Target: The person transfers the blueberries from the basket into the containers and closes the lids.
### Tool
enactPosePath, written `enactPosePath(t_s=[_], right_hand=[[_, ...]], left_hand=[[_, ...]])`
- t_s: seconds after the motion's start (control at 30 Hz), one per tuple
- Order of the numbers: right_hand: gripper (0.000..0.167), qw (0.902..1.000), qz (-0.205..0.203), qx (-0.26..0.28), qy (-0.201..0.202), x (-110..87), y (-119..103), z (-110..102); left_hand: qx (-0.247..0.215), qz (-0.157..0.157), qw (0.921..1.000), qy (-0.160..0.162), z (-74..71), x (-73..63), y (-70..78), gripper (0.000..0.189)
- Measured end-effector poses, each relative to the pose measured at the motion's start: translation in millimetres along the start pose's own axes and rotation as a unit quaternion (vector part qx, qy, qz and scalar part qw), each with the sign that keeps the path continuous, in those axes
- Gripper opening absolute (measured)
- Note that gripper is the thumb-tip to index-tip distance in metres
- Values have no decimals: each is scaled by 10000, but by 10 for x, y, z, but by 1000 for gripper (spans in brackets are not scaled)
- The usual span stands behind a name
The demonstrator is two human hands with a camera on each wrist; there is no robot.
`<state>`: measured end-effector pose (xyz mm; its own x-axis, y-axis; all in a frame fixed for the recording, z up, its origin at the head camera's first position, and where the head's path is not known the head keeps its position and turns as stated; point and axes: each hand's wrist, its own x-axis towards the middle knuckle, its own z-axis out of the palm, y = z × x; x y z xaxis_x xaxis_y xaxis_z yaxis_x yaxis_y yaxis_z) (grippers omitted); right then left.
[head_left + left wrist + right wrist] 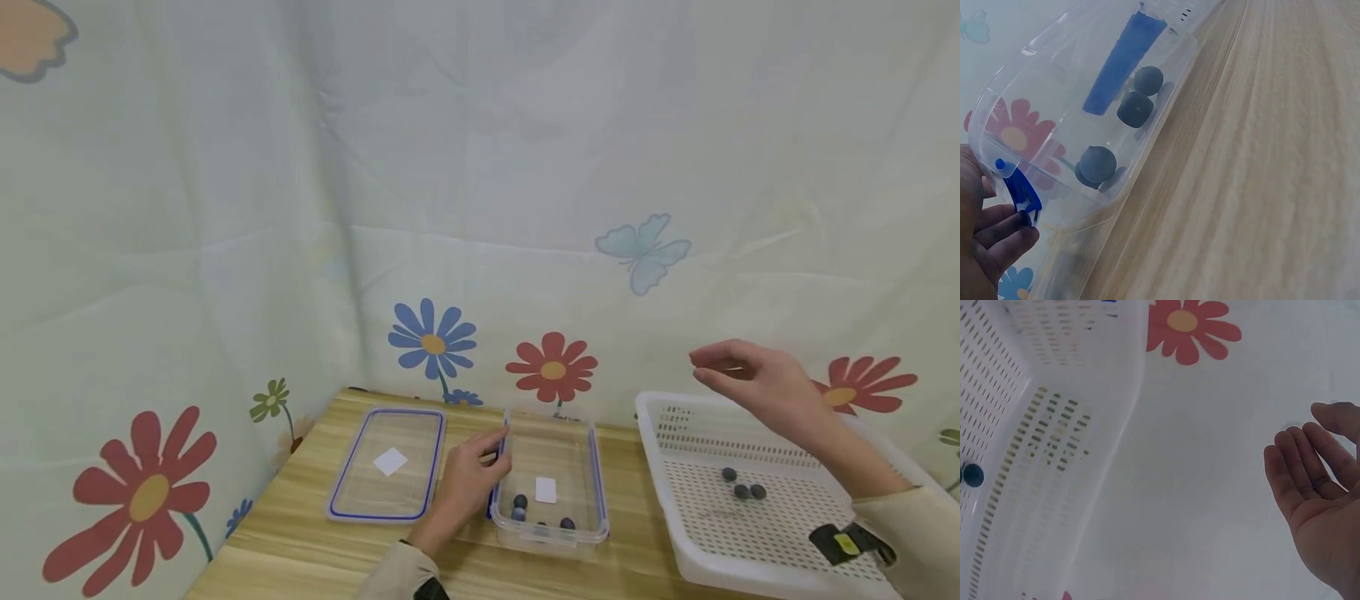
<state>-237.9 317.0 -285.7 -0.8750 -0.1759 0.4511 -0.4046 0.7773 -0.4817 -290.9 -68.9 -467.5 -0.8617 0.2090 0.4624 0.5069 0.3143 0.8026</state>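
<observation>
My left hand [465, 479] grips the left side of a clear plastic food box [555, 458]. In the left wrist view, curled fingers [1007, 247] hold its edge by the blue clip [1022, 190]. Several small dark blue balls [521, 502] lie at the near end of the box, beside a white square label [546, 490]. Up in the air over the white basket [720, 573] is my right hand [757, 387], its fingers together, lightly bent, with nothing in them. Three more dark blue balls [742, 492] sit on the basket's perforated floor.
Left of the box lies a clear lid [401, 500] with a blue seal and a white square label [391, 461]. All stand on a wooden table [630, 500]. A curtain [480, 275] printed with flowers hangs right behind the table.
</observation>
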Motion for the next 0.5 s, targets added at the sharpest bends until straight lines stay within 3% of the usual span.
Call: enactPosePath(t_s=[0.3,0.5], right_hand=[[30,10000,62,2,22,-4,449,-33],[38,9986,522,-106,25,-64,735,-74]], left_hand=[[-57,-80,9999,-57,-32,10,-2,40],[-95,-93,9999,-67,-25,11,-6,41]])
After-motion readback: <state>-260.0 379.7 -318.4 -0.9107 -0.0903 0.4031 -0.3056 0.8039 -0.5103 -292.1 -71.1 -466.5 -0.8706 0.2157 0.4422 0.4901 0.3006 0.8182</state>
